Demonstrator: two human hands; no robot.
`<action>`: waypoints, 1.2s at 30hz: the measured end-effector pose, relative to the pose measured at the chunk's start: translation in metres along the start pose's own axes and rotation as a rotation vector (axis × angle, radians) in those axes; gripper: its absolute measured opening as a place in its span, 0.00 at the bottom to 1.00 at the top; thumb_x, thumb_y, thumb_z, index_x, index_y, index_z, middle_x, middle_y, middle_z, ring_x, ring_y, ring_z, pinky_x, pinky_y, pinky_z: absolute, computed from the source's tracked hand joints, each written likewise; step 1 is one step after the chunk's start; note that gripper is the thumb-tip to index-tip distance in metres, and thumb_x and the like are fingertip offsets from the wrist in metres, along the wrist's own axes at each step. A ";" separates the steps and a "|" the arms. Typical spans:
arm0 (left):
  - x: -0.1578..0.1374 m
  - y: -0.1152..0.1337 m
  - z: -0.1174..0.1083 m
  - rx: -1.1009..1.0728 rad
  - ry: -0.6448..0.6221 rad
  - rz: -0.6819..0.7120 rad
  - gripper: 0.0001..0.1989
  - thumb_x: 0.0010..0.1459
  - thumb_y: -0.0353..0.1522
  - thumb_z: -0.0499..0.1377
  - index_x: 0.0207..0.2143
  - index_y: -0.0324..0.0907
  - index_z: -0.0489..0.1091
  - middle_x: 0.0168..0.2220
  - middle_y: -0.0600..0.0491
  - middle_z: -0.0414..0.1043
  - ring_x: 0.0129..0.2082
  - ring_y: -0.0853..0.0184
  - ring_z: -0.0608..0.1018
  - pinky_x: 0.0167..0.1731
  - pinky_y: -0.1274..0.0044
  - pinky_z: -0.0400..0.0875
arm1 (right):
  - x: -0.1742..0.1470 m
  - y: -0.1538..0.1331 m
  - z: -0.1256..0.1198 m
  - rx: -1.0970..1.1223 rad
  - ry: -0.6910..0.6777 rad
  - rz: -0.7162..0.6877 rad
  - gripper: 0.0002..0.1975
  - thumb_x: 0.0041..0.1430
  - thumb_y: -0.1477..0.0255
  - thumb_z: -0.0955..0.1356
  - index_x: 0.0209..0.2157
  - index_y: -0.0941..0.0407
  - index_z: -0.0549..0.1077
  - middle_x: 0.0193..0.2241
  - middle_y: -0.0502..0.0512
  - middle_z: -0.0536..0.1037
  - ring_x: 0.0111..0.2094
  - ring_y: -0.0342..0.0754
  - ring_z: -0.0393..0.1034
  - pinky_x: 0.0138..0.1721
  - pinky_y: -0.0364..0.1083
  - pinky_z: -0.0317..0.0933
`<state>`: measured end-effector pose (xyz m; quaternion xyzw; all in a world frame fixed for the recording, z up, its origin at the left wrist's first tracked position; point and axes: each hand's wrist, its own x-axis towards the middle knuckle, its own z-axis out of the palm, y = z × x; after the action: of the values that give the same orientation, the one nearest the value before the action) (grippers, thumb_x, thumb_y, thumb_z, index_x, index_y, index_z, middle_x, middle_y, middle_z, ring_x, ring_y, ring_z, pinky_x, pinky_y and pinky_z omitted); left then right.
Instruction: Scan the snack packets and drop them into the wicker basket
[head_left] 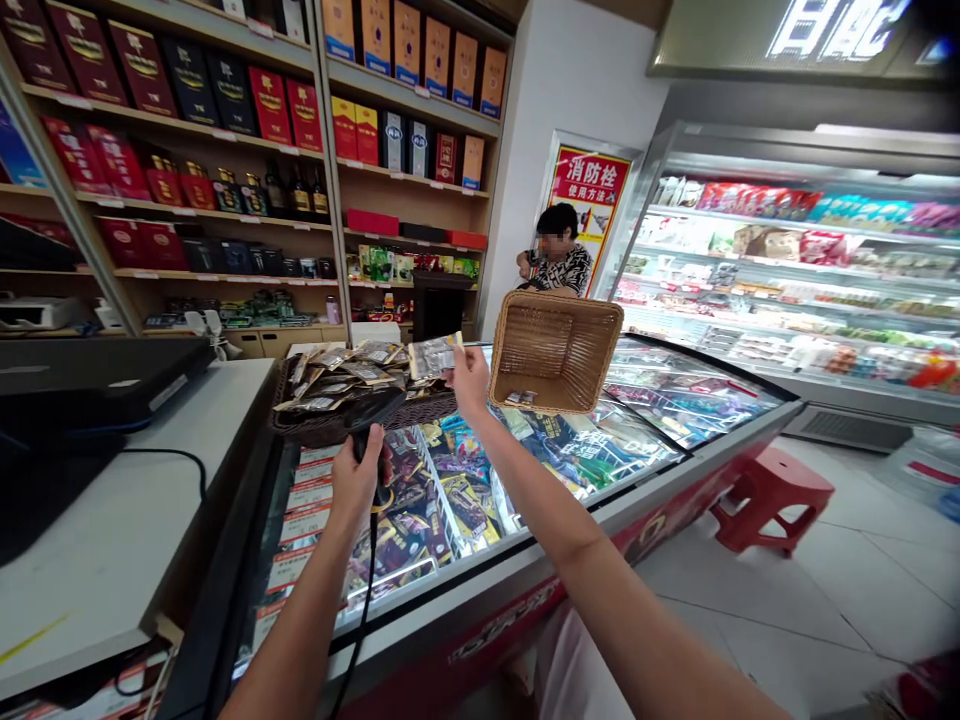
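My left hand is wrapped round the handle of a black barcode scanner, whose cord hangs down toward me. Between the fingers and thumb of my right hand is a small flat snack packet, partly clear with a pale label. Just left of it, a dark brown wicker basket is heaped with similar packets. To the right of my right hand, a tan wicker basket stands tilted with its opening toward me. A few small packets lie at its lower edge.
Both baskets sit on a glass-topped freezer full of bagged goods. A white counter with black equipment flanks it on the left. Behind the freezer is a person. A red stool stands on the floor at right.
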<state>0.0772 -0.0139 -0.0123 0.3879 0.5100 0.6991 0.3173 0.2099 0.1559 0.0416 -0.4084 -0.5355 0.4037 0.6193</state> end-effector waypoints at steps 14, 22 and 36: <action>-0.017 0.000 0.021 0.103 -0.382 -0.240 0.32 0.48 0.61 0.68 0.31 0.42 0.67 0.24 0.57 0.71 0.15 0.73 0.68 0.14 0.79 0.62 | 0.001 0.074 -0.112 -0.120 0.332 0.121 0.09 0.61 0.63 0.64 0.29 0.51 0.64 0.22 0.44 0.65 0.24 0.43 0.62 0.25 0.40 0.58; -0.014 -0.011 0.022 0.175 -0.429 -0.192 0.31 0.50 0.61 0.67 0.31 0.42 0.67 0.27 0.55 0.73 0.15 0.74 0.68 0.14 0.79 0.61 | -0.001 0.068 -0.112 -0.227 0.316 0.134 0.08 0.61 0.65 0.65 0.28 0.52 0.66 0.22 0.45 0.66 0.25 0.43 0.62 0.27 0.40 0.56; -0.011 -0.019 0.021 0.208 -0.505 -0.155 0.30 0.55 0.60 0.64 0.31 0.42 0.67 0.28 0.54 0.73 0.16 0.73 0.69 0.15 0.79 0.62 | -0.001 0.074 -0.112 -0.210 0.361 -0.001 0.12 0.60 0.66 0.66 0.25 0.51 0.61 0.19 0.42 0.59 0.22 0.43 0.54 0.28 0.43 0.47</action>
<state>0.1022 -0.0084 -0.0288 0.5401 0.5120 0.4980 0.4451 0.3160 0.1717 -0.0388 -0.5360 -0.4554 0.2657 0.6593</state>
